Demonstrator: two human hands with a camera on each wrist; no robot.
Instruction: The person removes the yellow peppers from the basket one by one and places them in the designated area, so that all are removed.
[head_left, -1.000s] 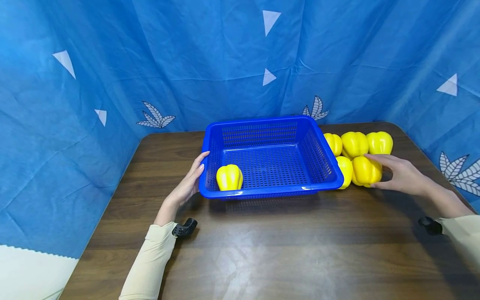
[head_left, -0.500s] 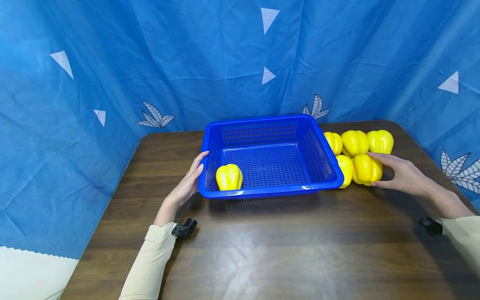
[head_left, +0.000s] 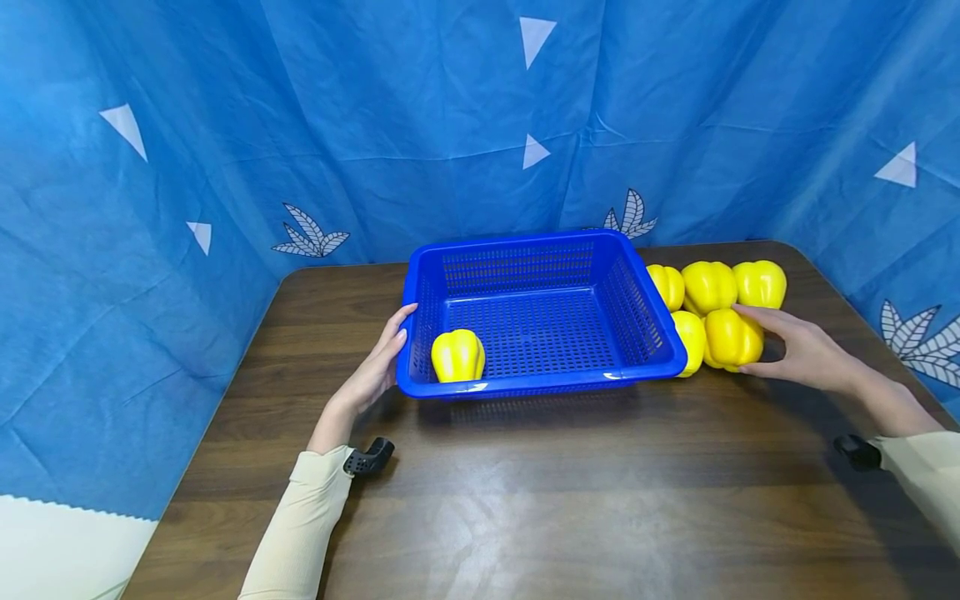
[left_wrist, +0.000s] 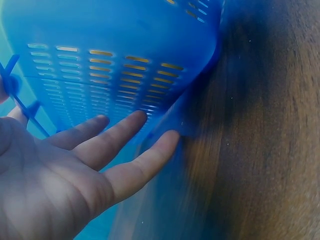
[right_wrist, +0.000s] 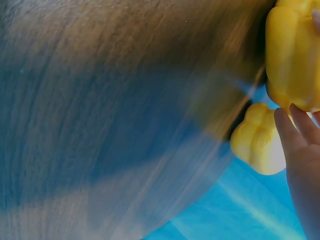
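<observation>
A blue plastic basket (head_left: pixel 525 385) with slotted walls stands on the table, one yellow bell pepper (head_left: pixel 457 356) inside its near left corner. My left hand (head_left: pixel 371 371) holds the basket's left rim; in the left wrist view several fingers (left_wrist: pixel 117 137) stretch out below along the slotted wall. To the right of the basket, my right hand (head_left: pixel 806 354) has its thumb and fingers around the right side of another yellow bell pepper (head_left: pixel 731 340), the front right one of a group. The right wrist view shows fingertips at the end of that pepper (right_wrist: pixel 295 60).
Other yellow bell peppers sit close together behind and beside the gripped one: a back right one (head_left: pixel 760 285), a back middle one (head_left: pixel 709 288), a back left one (head_left: pixel 666 287) and a front left one (head_left: pixel 690 342). A blue curtain (head_left: pixel 465 117) hangs behind the wooden table (head_left: pixel 525 500).
</observation>
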